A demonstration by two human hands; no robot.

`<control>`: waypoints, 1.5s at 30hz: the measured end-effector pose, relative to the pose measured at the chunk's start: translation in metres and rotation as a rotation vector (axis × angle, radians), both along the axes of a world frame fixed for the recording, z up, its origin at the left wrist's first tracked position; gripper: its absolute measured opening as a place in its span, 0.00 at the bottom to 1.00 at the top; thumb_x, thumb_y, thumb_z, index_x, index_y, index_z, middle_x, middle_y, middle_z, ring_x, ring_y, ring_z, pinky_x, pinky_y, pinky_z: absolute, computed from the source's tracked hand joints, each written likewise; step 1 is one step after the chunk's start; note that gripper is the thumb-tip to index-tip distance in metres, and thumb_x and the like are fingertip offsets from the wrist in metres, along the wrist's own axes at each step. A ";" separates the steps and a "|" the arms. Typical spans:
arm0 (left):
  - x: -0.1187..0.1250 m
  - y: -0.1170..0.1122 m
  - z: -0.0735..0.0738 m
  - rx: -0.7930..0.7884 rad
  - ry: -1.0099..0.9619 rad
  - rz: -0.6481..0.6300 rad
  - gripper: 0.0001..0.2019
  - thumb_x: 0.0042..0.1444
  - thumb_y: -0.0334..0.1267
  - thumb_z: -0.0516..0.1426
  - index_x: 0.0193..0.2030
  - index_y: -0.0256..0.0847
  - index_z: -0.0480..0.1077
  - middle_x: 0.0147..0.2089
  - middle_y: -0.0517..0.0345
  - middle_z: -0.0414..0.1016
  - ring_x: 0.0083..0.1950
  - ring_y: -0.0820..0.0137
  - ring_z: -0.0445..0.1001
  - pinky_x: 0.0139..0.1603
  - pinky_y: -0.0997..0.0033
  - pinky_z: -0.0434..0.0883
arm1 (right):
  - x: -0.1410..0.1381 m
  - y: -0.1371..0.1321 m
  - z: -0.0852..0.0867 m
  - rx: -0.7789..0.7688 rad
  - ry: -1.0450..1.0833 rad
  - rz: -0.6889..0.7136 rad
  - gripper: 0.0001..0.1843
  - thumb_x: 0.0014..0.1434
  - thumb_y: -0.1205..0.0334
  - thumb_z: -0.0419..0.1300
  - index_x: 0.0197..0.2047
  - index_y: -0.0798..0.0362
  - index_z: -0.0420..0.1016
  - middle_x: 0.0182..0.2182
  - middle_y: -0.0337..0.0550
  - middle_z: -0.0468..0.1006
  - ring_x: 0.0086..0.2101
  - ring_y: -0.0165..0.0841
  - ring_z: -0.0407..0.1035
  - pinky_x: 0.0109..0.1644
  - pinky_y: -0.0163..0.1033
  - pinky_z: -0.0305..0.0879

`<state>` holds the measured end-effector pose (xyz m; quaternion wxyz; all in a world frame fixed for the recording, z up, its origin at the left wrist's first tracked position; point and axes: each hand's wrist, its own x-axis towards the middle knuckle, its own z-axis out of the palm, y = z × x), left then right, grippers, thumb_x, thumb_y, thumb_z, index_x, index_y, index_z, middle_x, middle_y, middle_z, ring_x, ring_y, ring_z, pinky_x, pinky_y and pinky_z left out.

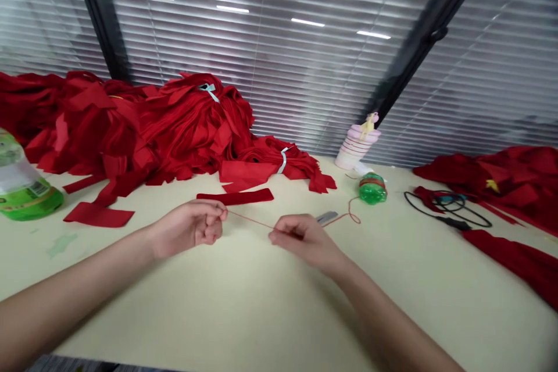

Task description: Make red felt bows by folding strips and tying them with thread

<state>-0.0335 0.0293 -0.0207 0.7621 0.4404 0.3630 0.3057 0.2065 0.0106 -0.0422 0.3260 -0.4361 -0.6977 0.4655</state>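
A thin red thread point(250, 219) runs straight between my two hands above the pale table. My left hand point(192, 224) pinches one part of it, with the other fingers curled in. On the other side my right hand point(305, 238) is closed on the thread between thumb and fingertips. From there the thread trails in a loose loop to a green spool-like holder point(372, 188) wound with red. Partly hidden behind my right hand lies a grey tool point(326, 217), its kind unclear. Just beyond my left hand is a flat red fabric strip point(235, 196).
Bundles of red fabric strips point(183, 128) are heaped along the window blinds. At left stands a bottle of green liquid point(26, 186). A pink-and-white thread-wound container point(356, 148) stands at the back. A black cable point(462, 223) and more red fabric point(514, 180) lie at right.
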 end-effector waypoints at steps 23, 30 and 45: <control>0.059 -0.004 0.013 0.361 0.067 -0.158 0.21 0.60 0.51 0.47 0.51 0.38 0.64 0.54 0.47 0.67 0.51 0.63 0.70 0.55 0.60 0.62 | -0.002 0.003 -0.006 -0.005 0.274 -0.174 0.21 0.51 0.46 0.59 0.20 0.55 0.66 0.13 0.30 0.50 0.18 0.24 0.43 0.22 0.34 0.40; 0.064 -0.008 -0.009 0.064 0.054 -0.165 0.20 0.57 0.52 0.49 0.38 0.35 0.65 0.35 0.50 0.72 0.27 0.74 0.67 0.28 0.73 0.62 | -0.004 0.002 -0.014 0.091 0.174 -0.232 0.22 0.49 0.46 0.61 0.18 0.57 0.68 0.15 0.35 0.60 0.19 0.24 0.48 0.22 0.33 0.44; 0.062 -0.022 -0.001 0.064 0.089 -0.086 0.14 0.56 0.46 0.54 0.28 0.37 0.68 0.19 0.70 0.45 0.18 0.82 0.41 0.19 0.75 0.40 | 0.000 -0.001 -0.007 0.084 0.114 -0.223 0.22 0.51 0.44 0.59 0.19 0.54 0.62 0.14 0.31 0.50 0.18 0.24 0.44 0.21 0.32 0.42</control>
